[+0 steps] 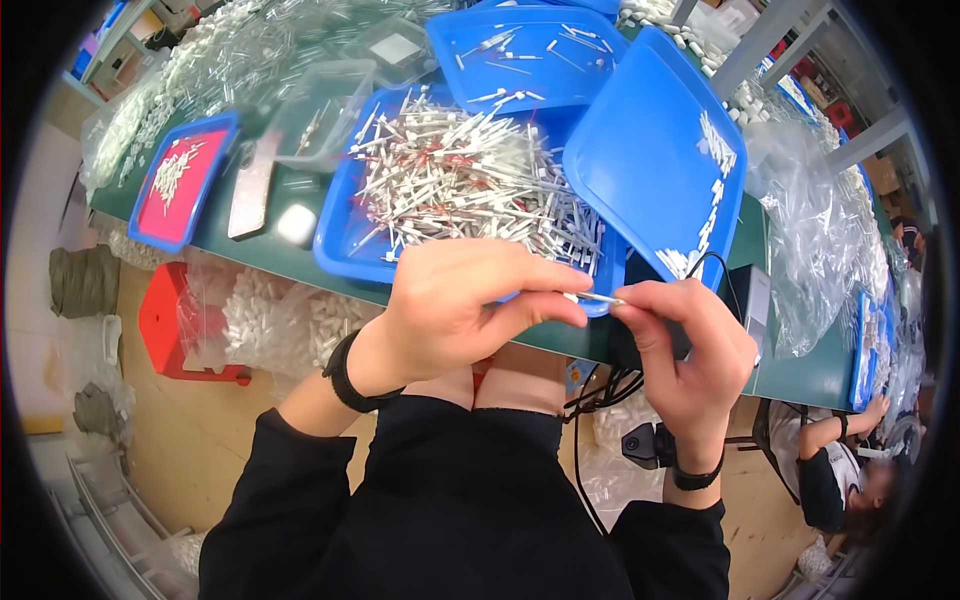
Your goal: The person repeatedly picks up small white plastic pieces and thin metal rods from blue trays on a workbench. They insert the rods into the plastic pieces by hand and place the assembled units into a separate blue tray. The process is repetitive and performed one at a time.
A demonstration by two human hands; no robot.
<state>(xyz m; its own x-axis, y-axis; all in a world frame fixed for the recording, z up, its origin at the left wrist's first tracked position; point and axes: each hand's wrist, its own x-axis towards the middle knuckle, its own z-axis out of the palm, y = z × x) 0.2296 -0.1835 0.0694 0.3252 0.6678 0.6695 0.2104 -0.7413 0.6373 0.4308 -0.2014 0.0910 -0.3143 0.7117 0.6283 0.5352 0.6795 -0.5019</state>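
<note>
Left hand (450, 300) fingertip-close to right hand (702, 345)

Illumination: bright, diffuse | Glare: highlights on clear plastic bag (797, 245) | Distortion: fisheye-bent table (800, 378) edge | Periphery: black vignette, softened detail

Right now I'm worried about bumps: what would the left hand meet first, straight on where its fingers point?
The right hand, most likely: its fingers hold the other end of the thin white piece in the left hand. Depth is unclear.
</note>
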